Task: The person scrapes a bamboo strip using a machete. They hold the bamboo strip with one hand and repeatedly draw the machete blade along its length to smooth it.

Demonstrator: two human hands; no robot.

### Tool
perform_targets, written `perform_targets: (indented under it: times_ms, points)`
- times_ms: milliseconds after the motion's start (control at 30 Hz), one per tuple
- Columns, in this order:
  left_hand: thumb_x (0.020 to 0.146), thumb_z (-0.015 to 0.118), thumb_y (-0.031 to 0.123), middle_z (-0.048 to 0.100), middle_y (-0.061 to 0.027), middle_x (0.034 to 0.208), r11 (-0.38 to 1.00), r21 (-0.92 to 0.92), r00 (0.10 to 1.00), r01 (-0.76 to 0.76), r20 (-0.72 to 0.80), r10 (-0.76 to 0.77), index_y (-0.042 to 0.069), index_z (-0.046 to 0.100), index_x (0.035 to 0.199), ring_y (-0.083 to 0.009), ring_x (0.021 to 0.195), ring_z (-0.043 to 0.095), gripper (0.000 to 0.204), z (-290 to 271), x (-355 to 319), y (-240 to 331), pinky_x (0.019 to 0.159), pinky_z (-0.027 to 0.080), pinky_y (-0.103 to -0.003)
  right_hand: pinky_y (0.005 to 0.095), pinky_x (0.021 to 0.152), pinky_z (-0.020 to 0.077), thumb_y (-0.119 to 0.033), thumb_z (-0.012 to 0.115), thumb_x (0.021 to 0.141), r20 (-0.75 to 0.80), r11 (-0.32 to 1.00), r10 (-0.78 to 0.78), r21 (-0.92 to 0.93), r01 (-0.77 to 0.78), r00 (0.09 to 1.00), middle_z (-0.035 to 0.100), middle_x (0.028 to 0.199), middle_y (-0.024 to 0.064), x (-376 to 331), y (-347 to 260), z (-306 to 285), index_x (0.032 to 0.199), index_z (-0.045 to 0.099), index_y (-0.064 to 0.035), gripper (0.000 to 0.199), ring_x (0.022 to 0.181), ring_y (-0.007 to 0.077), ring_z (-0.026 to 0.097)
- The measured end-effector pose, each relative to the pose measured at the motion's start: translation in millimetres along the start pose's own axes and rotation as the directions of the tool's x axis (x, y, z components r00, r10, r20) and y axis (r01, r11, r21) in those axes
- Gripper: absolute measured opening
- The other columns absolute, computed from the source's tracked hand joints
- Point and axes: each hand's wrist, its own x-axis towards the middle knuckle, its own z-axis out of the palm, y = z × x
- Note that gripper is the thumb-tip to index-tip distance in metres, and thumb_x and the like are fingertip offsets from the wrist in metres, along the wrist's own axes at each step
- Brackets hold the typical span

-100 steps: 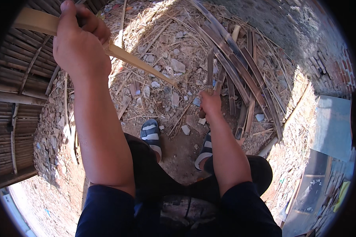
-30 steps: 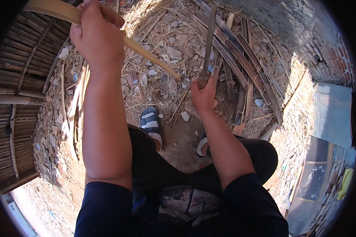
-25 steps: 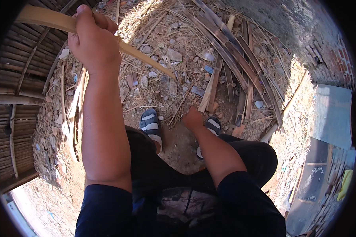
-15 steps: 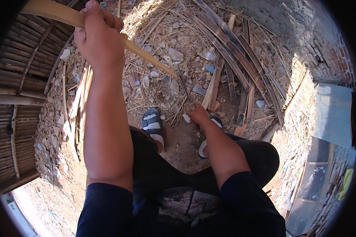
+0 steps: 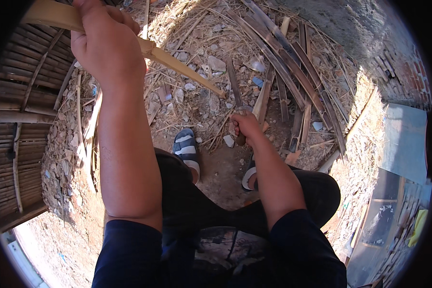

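On the left is a bamboo wall (image 5: 21,165). The left hand (image 5: 109,45) curls its fingers around a pale strip (image 5: 177,66), which slants down to the right above stony ground (image 5: 216,187). Next, the right hand (image 5: 248,125) wraps its fingers around a knife (image 5: 234,85), blade pointing away near the strip's low end. Farther right, dark strips (image 5: 294,67) lie piled.

You've got your left hand (image 5: 111,45) round a pale bamboo strip (image 5: 185,71), right hand (image 5: 247,125) gripping a long knife (image 5: 234,85) just right of the strip's tip, dark bamboo slats (image 5: 294,67) farther right.
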Motion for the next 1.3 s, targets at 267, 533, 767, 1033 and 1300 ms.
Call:
perform_targets:
  times_ms: [267, 533, 767, 1033, 1300]
  points:
    - [0.102, 0.050, 0.023, 0.035, 0.0011, 0.059, 0.996, 0.064, 0.998, -0.059, -0.034, 0.061, 0.011, 0.039, 0.076, -0.0105, 0.052, 0.031, 0.030, -3.4, -0.1, -1.3, 0.051, 0.029, -0.029, 0.0466, 0.079, 0.0516, -0.025, 0.068, 0.086, -0.204, 0.708, -0.635, -0.540, 0.456, 0.745, 0.068, 0.092, 0.0206, -16.2, 13.2, 37.6, 0.107, 0.055, 0.0011, 0.035, 0.089, 0.0375, 0.067]
    - [0.102, 0.049, 0.022, 0.034, 0.0010, 0.059, 0.996, 0.074, 0.996, -0.056, -0.066, 0.061, 0.011, 0.039, 0.074, -0.0111, 0.051, 0.032, 0.032, -7.8, 0.3, -5.1, 0.051, 0.031, -0.029, 0.0490, 0.077, 0.0539, -0.023, 0.070, 0.081, -0.117, 0.573, -0.317, -0.815, 0.092, 0.941, 0.068, 0.092, 0.0224, 25.9, 102.4, 10.9, 0.105, 0.059, 0.0025, 0.037, 0.087, 0.0401, 0.067]
    - [0.103, 0.050, 0.025, 0.034, 0.0016, 0.058, 0.994, 0.098, 0.998, -0.039, -0.049, 0.044, 0.011, 0.038, 0.073, -0.0107, 0.052, 0.031, 0.035, -11.9, 7.0, -5.3, 0.053, 0.032, -0.029, 0.0277, 0.051, 0.0418, -0.010, 0.066, 0.088, 0.130, 0.976, 0.195, 0.069, -0.205, 0.972, 0.045, 0.064, -0.0055, 8.2, 30.9, 7.0, 0.088, 0.051, -0.0113, 0.015, 0.052, 0.0062, 0.042]
    - [0.103, 0.051, 0.036, 0.039, -0.0005, 0.052, 0.996, 0.065, 0.998, -0.055, -0.019, 0.057, 0.011, 0.041, 0.070, -0.0121, 0.046, 0.040, 0.043, -16.8, 15.8, -1.8, 0.049, 0.037, -0.031, 0.0295, 0.056, 0.0441, -0.010, 0.068, 0.087, 0.394, 0.882, -0.299, 0.462, 0.094, 0.869, 0.051, 0.070, 0.0007, -42.0, -88.4, 19.4, 0.097, 0.054, -0.0084, 0.017, 0.057, 0.0128, 0.052]
    - [0.103, 0.051, 0.036, 0.037, 0.0011, 0.053, 0.989, 0.117, 0.996, -0.092, -0.002, 0.093, 0.011, 0.039, 0.068, -0.0101, 0.047, 0.036, 0.044, -13.4, 10.1, -1.9, 0.049, 0.033, -0.029, 0.0278, 0.054, 0.0412, -0.011, 0.071, 0.086, 0.513, 0.860, -0.468, 0.451, 0.238, 0.719, 0.052, 0.068, 0.0017, -98.9, -133.9, 38.6, 0.096, 0.052, -0.0075, 0.022, 0.054, 0.0117, 0.050]
